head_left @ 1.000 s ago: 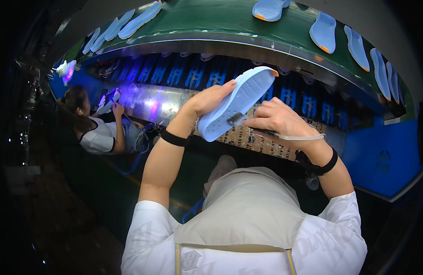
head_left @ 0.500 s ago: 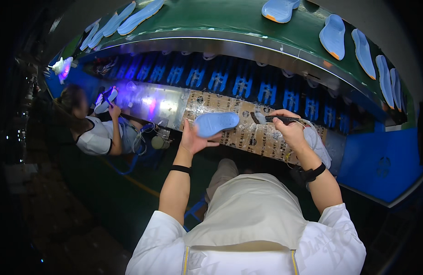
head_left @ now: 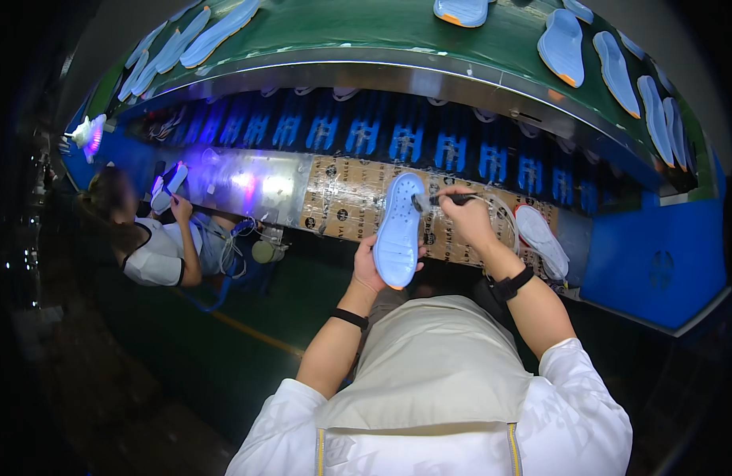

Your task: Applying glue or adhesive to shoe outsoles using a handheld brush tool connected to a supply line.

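Observation:
A light blue shoe sole (head_left: 397, 234), with its inner side up and an orange tip at the near end, stands lengthwise in front of me. My left hand (head_left: 367, 268) is closed around its near part from below, with fingertips showing at the right edge. My right hand (head_left: 469, 218) grips a brush (head_left: 424, 202) by its black handle. The bristles are at the sole's right edge, near its far half; whether they touch is hard to tell. A thin pale tube curves beside the right hand.
Below lies a bench lined with printed cardboard (head_left: 346, 198); a white shoe upper (head_left: 542, 242) rests at its right. Across the back, a green conveyor belt (head_left: 342, 40) carries several blue soles above a row of blue racks (head_left: 405, 143). A co-worker (head_left: 163, 246) sits left, holding a shoe.
My left hand has turned the sole from crosswise to lengthwise, inner side facing up, and shifted right. My right hand has brought the brush left to the sole. The belt's soles have shifted slightly in view.

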Motion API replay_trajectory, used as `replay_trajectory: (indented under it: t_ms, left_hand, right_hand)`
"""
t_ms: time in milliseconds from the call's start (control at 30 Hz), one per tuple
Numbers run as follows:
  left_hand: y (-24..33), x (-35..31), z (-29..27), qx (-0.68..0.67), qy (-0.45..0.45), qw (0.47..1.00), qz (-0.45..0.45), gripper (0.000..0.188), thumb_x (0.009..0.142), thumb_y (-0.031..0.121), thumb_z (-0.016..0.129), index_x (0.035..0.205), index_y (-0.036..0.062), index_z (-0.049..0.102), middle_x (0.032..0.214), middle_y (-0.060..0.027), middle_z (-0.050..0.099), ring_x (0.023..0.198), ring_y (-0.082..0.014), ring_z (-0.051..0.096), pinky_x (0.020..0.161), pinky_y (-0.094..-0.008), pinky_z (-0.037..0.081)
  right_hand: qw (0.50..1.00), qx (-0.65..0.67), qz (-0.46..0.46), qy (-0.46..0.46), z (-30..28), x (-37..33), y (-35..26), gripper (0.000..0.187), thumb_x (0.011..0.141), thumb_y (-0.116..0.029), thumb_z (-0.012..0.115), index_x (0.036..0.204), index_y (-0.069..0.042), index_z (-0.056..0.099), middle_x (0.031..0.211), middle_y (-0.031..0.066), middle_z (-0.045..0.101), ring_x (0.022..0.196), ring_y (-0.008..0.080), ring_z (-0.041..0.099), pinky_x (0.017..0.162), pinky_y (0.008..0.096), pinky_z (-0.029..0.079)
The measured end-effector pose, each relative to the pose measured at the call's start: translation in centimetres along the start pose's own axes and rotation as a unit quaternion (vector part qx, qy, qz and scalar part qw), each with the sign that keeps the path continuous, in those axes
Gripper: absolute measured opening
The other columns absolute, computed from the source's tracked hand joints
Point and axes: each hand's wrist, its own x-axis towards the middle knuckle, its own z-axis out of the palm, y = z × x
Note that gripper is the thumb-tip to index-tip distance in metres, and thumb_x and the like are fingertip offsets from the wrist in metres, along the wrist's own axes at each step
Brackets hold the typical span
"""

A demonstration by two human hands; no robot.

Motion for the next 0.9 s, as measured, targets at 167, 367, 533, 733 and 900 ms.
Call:
replay_trajectory:
  t_ms: [167, 367, 533, 733, 900]
  left_hand:
    - [-2.5, 0.4, 4.7, 0.077, -0.058, 0.995, 0.030, 0.082, 0.090, 0.050, 0.044, 0.152, -0.0039, 0.043, 0.143, -0.0298, 0.055, 0.130, -0.0465, 0.057, 0.106, -0.0622, 0.049]
    - [-2.7, 0.4, 6.8, 0.094, 0.074, 0.982, 0.145, 0.070, 0.098, 0.045, 0.035, 0.147, -0.0023, 0.048, 0.138, -0.0268, 0.060, 0.127, -0.0417, 0.060, 0.110, -0.0536, 0.048]
    - [-2.3, -0.1, 7.0, 0.126, -0.102, 0.976, 0.146, 0.076, 0.105, 0.058, 0.023, 0.152, 0.0034, 0.043, 0.142, -0.0237, 0.058, 0.130, -0.0406, 0.058, 0.112, -0.0532, 0.046]
    - [-3.4, -1.9, 9.9, 0.101, -0.085, 0.983, 0.129, 0.080, 0.102, 0.065, 0.026, 0.153, 0.0061, 0.043, 0.141, -0.0225, 0.058, 0.127, -0.0413, 0.060, 0.101, -0.0559, 0.053]
    - [-4.6, -3.3, 12.6, 0.144, -0.089, 0.980, 0.103, 0.076, 0.100, 0.062, 0.032, 0.149, 0.0055, 0.048, 0.134, -0.0208, 0.062, 0.120, -0.0375, 0.064, 0.098, -0.0523, 0.055]
  right_hand:
    - [0.991, 0.041, -0.105, 0.074, 0.7, -0.7, -4.2, 0.021, 0.094, -0.023, 0.068, 0.105, -0.005, 0.073, 0.086, 0.0065, 0.072, 0.078, 0.0143, 0.066, 0.073, 0.0320, 0.052]
    - [0.924, -0.144, -0.351, -0.045, 0.5, -7.3, -5.9, 0.015, 0.084, -0.011, 0.074, 0.097, -0.003, 0.074, 0.081, 0.0179, 0.072, 0.075, 0.0364, 0.070, 0.073, 0.0466, 0.054]
    - [0.876, -0.202, -0.326, -0.292, -2.5, -9.7, -9.4, 0.022, 0.082, -0.011, 0.077, 0.103, -0.005, 0.077, 0.089, 0.0182, 0.074, 0.082, 0.0346, 0.072, 0.078, 0.0417, 0.057]
    - [0.966, -0.041, -0.254, -0.016, -3.3, -7.6, -12.1, 0.023, 0.089, -0.007, 0.072, 0.111, -0.003, 0.078, 0.097, 0.0118, 0.077, 0.083, 0.0155, 0.071, 0.073, 0.0287, 0.056]
    - [0.868, -0.107, -0.476, 0.094, -1.2, -6.0, -11.3, 0.023, 0.087, -0.004, 0.076, 0.110, -0.003, 0.077, 0.092, 0.0125, 0.074, 0.078, 0.0243, 0.067, 0.075, 0.0335, 0.052]
